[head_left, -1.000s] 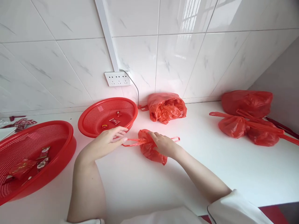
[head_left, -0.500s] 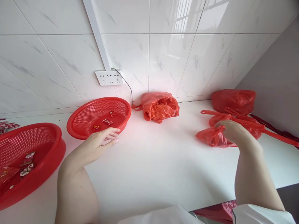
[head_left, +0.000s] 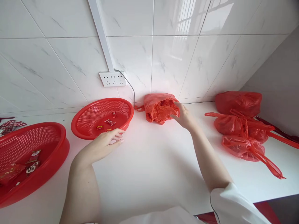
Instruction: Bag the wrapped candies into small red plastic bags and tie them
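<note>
My right hand (head_left: 182, 116) reaches to the crumpled open red plastic bag (head_left: 158, 109) against the tiled wall, its fingers at the bag's mouth; I cannot tell if it grips the plastic. My left hand (head_left: 102, 144) rests on the white counter (head_left: 151, 168) with fingers loosely apart and nothing in it, just in front of the smaller red mesh basket (head_left: 102, 116), which holds a few small wrapped sweets. A tied small red bag (head_left: 247, 149) lies on the counter at the right.
A larger red basket (head_left: 28, 155) with several wrapped sweets sits at the left edge. More filled red bags (head_left: 238, 116) are piled at the right by the side wall. A wall socket (head_left: 112, 79) with a cable is above the baskets.
My right hand carried the small tied bag from the middle of the counter to the pile at the right, let it go, then moved left to the open bag. My left hand stayed put.
</note>
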`<action>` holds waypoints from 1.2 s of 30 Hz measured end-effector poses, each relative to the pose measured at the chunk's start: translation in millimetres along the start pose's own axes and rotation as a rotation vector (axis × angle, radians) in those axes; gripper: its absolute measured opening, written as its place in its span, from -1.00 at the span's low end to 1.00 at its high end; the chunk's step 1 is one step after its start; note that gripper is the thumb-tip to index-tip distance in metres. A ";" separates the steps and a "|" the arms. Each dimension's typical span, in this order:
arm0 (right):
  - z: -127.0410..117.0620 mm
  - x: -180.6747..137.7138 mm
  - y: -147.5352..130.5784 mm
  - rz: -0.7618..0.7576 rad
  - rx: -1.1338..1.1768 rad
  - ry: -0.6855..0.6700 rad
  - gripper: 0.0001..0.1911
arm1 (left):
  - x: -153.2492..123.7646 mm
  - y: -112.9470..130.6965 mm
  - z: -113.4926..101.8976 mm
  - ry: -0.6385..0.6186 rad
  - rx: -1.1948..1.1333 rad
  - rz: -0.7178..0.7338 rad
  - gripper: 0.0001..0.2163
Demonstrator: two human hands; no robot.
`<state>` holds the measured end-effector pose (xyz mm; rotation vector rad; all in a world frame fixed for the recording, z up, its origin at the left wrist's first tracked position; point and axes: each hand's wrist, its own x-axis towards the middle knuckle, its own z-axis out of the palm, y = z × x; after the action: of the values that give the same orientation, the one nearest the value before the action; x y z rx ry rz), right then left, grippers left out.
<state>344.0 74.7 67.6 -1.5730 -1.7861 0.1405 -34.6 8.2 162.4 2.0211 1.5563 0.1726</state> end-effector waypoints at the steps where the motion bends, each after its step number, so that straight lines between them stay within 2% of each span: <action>1: 8.4 9.4 0.9 0.020 -0.018 0.012 -0.30 | 0.6 1.1 0.6 -0.003 0.000 0.001 -0.59; 2: 15.5 17.6 1.8 0.044 -0.041 0.022 -0.34 | 1.3 2.0 1.5 -0.007 -0.003 0.003 -0.59; 6: 26.8 33.4 -4.9 0.117 -0.059 0.134 -0.80 | 4.7 2.6 6.1 -0.035 -0.028 0.014 -0.58; 10: 13.3 26.9 -30.1 0.236 0.088 0.413 -0.81 | 9.7 -0.2 11.0 -0.047 -0.074 0.050 -0.57; 13: 0.7 18.0 -50.8 0.218 0.246 0.554 -0.82 | 15.0 0.3 15.2 -0.023 -0.113 0.072 -0.59; 14: -1.8 14.7 -57.7 0.187 0.318 0.543 -0.82 | 17.3 1.9 17.7 0.002 -0.130 0.073 -0.60; 16: -3.9 7.2 -72.3 0.092 0.482 0.428 -0.82 | 22.5 8.3 25.1 0.064 -0.195 0.081 -0.59; 18: -3.6 -2.0 -88.5 -0.030 0.638 0.207 -0.81 | 28.5 18.4 35.9 0.121 -0.318 0.126 -0.48; 20: -3.6 -11.8 -105.0 -0.167 0.739 -0.094 -0.84 | 35.1 29.4 47.8 0.140 -0.467 0.224 -0.36; 22: -5.6 -20.3 -118.7 -0.330 0.762 -0.402 -0.85 | 42.1 36.6 57.4 0.166 -0.575 0.342 -0.47; 23: -7.2 -23.5 -123.6 -0.413 0.743 -0.507 -0.80 | 45.6 37.6 60.4 0.193 -0.609 0.385 -0.58; 24: -8.9 -25.8 -127.0 -0.479 0.713 -0.554 -0.75 | 48.9 36.9 62.1 0.233 -0.644 0.405 -0.67; 26: -11.3 -27.9 -129.2 -0.526 0.651 -0.483 -0.74 | 54.2 31.1 61.5 0.322 -0.750 0.373 -0.74; 29: -10.9 -27.1 -126.4 -0.434 0.544 -0.155 -0.77 | 57.9 19.4 55.2 0.384 -0.967 0.280 -0.69; 31: -8.1 -26.1 -124.8 -0.388 0.482 -0.011 -0.65 | 58.1 14.1 51.4 0.353 -1.028 0.287 -0.64; 32: -6.1 -25.9 -124.5 -0.373 0.468 0.005 -0.55 | 58.0 12.5 50.4 0.320 -1.025 0.307 -0.64; 34: -1.5 -26.4 -124.5 -0.348 0.492 -0.056 -0.36 | 57.5 11.2 50.6 0.257 -0.995 0.336 -0.68; 36: 2.9 -27.4 -123.7 -0.299 0.568 -0.174 -0.33 | 57.1 11.9 52.8 0.229 -0.987 0.342 -0.75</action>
<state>241.0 21.3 118.7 -0.9060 -1.8735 0.5984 16.2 39.7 111.3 1.4413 0.9058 1.0963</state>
